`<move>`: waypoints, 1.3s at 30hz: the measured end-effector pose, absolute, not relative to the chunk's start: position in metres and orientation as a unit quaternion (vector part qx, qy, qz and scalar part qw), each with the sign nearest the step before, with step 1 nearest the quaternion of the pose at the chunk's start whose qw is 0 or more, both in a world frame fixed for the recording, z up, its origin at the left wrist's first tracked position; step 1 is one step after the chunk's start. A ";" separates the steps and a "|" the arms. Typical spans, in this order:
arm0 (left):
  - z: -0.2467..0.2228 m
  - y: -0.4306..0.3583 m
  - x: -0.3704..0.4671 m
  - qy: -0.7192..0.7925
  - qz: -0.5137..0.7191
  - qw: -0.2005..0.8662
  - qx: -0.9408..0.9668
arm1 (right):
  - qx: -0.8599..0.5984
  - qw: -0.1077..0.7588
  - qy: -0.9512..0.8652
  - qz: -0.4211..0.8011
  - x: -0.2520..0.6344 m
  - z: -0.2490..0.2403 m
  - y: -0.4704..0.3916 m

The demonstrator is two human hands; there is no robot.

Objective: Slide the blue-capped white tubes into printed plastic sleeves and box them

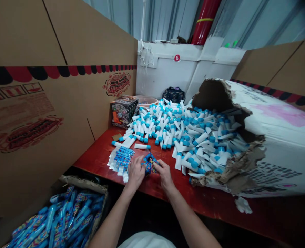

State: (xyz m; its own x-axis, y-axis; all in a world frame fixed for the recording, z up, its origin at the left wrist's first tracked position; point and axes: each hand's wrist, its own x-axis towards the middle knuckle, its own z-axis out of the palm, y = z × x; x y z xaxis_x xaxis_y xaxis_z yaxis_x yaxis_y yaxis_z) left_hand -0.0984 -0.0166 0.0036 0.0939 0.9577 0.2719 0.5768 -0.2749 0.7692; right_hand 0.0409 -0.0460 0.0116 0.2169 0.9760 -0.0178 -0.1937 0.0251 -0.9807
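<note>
A glossy red tabletop (178, 186) runs beneath and beyond the hands; just beside the left hand (136, 170), on its outer side, blue printed wrappers with clear ends (122, 156) lie overlapping in a fanned row; a single white tube with a blue cap (142, 146) lies flat just beyond the hands. Farther out and to the right of the hands spreads a heap of blue-capped white tubes (164, 125), reaching into a torn white carton (284, 137) well to the right of the right hand (164, 172); beyond the left hand are a small brown cardboard piece (117, 137) and a dark printed box (123, 112).
</note>
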 end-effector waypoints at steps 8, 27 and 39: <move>0.023 -0.006 -0.117 0.493 0.575 0.475 0.448 | -0.500 0.611 -0.393 0.472 0.033 0.015 -0.031; 0.013 -0.002 -0.111 0.425 0.635 0.590 0.261 | -0.465 0.417 -0.595 0.507 0.013 0.023 0.008; 0.026 0.016 -0.154 0.402 0.649 0.643 0.067 | -0.611 0.150 -0.771 0.102 0.001 0.021 0.107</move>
